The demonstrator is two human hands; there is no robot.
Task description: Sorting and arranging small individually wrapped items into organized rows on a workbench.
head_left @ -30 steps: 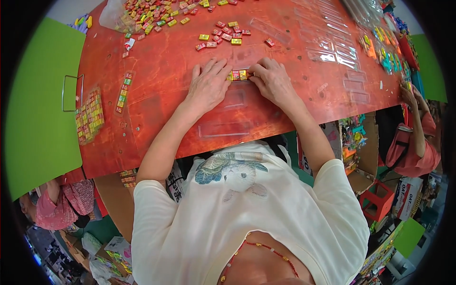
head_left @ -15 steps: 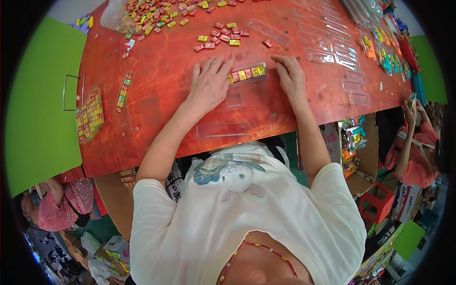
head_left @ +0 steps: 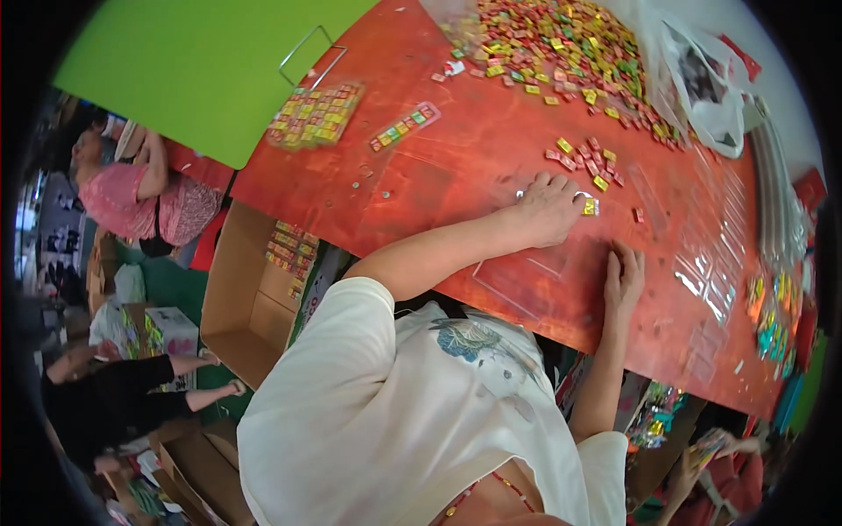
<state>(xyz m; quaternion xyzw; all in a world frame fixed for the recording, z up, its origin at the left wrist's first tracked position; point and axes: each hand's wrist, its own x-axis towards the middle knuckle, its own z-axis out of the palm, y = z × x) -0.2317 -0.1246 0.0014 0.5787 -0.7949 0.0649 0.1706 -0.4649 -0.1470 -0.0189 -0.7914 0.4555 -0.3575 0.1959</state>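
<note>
My left hand (head_left: 553, 215) lies over a narrow clear plastic tray, its fingers bent across the tray's far edge. Small yellow boxes (head_left: 590, 207) show at the tray's right end, past my fingertips. The hand covers the rest of the row. My right hand (head_left: 624, 279) rests on the red table to the right, apart from the tray. Its fingers are loosely bent and hold nothing. Just beyond the tray lies a small group of loose red and yellow boxes (head_left: 593, 160). An empty clear tray (head_left: 517, 287) lies near the table's front edge.
A big heap of small boxes (head_left: 561, 48) covers the far side. Empty clear trays (head_left: 715, 254) are spread at right. Filled trays (head_left: 317, 114) and a single filled tray (head_left: 405, 126) lie at left. An open carton (head_left: 254, 285) stands below the table edge. Other people are nearby.
The view has swung left, so the table sits turned in the picture. My left hand has moved over the middle of the filled tray. My right hand is lower, off the tray's end.
</note>
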